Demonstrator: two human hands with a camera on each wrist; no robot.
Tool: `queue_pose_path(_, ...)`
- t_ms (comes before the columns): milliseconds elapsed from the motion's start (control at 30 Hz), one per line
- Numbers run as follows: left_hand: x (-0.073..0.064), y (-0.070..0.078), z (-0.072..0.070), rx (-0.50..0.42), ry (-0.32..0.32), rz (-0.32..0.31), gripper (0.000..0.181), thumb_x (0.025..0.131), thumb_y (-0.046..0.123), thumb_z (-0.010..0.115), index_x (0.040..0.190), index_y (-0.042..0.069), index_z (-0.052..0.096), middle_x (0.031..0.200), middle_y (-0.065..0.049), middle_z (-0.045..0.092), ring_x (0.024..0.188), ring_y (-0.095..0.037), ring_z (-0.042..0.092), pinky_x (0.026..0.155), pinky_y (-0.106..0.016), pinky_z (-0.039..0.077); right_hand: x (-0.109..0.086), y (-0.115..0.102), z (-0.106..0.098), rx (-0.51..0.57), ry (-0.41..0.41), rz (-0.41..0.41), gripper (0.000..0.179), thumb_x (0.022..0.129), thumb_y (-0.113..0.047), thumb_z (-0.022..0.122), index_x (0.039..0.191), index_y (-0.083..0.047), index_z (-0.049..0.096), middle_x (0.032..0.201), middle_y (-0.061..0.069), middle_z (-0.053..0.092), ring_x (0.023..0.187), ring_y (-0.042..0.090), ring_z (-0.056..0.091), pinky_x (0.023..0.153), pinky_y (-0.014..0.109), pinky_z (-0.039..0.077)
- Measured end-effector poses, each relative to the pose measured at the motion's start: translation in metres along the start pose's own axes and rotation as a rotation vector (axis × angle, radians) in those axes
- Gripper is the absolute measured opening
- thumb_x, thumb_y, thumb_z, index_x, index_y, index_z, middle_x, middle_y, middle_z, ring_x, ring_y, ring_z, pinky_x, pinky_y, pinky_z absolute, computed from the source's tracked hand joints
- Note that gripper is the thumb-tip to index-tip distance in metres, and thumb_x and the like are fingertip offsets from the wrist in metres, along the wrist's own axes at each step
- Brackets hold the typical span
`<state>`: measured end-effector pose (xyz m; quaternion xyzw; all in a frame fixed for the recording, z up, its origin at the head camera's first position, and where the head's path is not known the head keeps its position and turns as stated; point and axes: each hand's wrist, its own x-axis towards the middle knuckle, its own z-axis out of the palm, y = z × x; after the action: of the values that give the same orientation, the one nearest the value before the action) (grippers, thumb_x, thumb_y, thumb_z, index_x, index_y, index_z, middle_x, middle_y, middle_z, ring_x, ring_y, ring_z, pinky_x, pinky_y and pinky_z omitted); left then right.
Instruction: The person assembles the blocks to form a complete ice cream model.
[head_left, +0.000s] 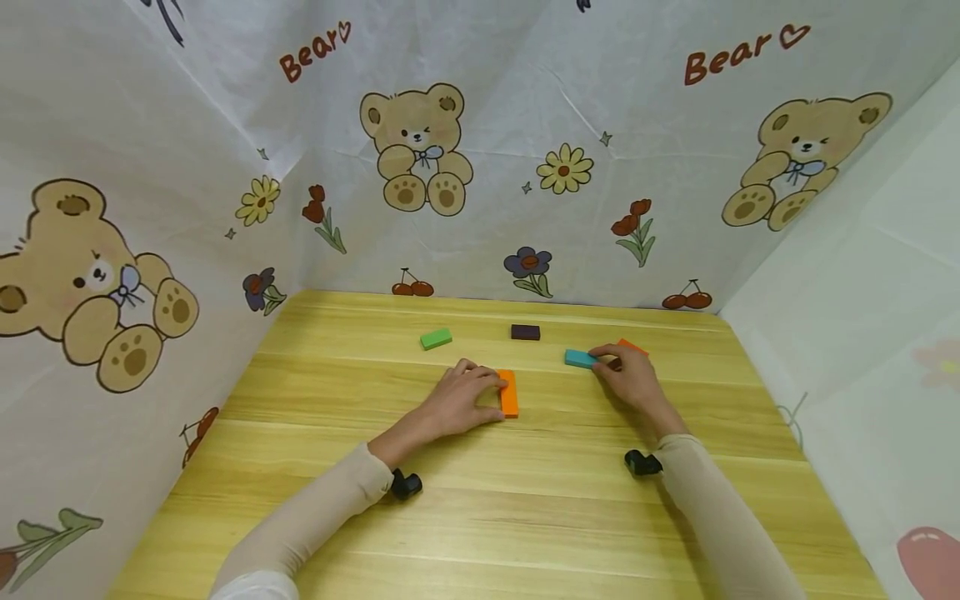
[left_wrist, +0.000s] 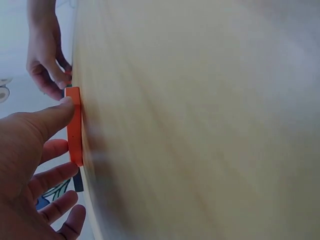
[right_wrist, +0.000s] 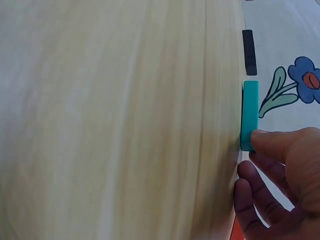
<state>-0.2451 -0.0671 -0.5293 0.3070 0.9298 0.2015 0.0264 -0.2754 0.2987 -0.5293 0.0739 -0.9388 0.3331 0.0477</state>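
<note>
My left hand is at an orange block lying lengthwise on the table. In the left wrist view its thumb touches one end of that block, and its fingers reach round toward the other end. Farther right, my right hand pinches the right end of a blue block between thumb and index finger. The right wrist view shows this teal-looking block at the thumb tip, the other fingers loosely bent. Partly hidden behind the right hand is a red-orange block.
A green block and a dark purple block lie toward the back of the wood-grain table. A bear-print cloth rises along the table's back edge, with more cloth at both sides.
</note>
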Motion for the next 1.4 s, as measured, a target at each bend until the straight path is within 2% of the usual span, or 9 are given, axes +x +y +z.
queue_pose_path(300, 0.004, 0.005, 0.003, 0.010, -0.019, 0.029, 0.057, 0.100, 0.055, 0.073, 0.150, 0.030, 0.065, 0.158, 0.006, 0.059, 0.140, -0.025, 0.047, 0.113, -0.046, 0.042, 0.007, -0.009, 0.008, -0.005, -0.007, -0.027, 0.030, 0.106, -0.015, 0.068, 0.136, -0.010, 0.074, 0.126, 0.023, 0.073, 0.101, 0.037, 0.072, 0.088, 0.054, 0.058)
queue_pose_path(700, 0.009, 0.011, 0.004, 0.002, -0.019, 0.058, 0.057, 0.100, 0.054, 0.073, 0.150, 0.029, 0.064, 0.158, 0.006, 0.060, 0.138, -0.023, 0.047, 0.111, -0.045, 0.041, 0.015, -0.024, 0.018, 0.015, -0.043, -0.016, 0.028, 0.106, -0.016, 0.069, 0.133, -0.012, 0.075, 0.141, 0.021, 0.070, 0.109, 0.039, 0.071, 0.095, 0.056, 0.058)
queue_pose_path(967, 0.013, 0.017, 0.008, 0.001, -0.043, 0.071, 0.058, 0.100, 0.055, 0.073, 0.151, 0.030, 0.064, 0.159, 0.006, 0.059, 0.140, -0.023, 0.047, 0.113, -0.045, 0.041, 0.020, -0.038, 0.028, 0.028, -0.052, -0.036, 0.028, 0.106, -0.015, 0.069, 0.133, -0.010, 0.075, 0.141, 0.019, 0.071, 0.110, 0.038, 0.071, 0.099, 0.057, 0.058)
queue_pose_path(1400, 0.014, 0.021, 0.010, 0.022, -0.049, 0.088, 0.058, 0.100, 0.058, 0.071, 0.151, 0.031, 0.063, 0.158, 0.006, 0.059, 0.138, -0.022, 0.046, 0.113, -0.044, 0.042, 0.029, -0.053, 0.046, 0.034, -0.082, -0.051, 0.027, 0.106, -0.017, 0.070, 0.132, -0.014, 0.076, 0.137, 0.016, 0.073, 0.109, 0.035, 0.071, 0.098, 0.054, 0.058)
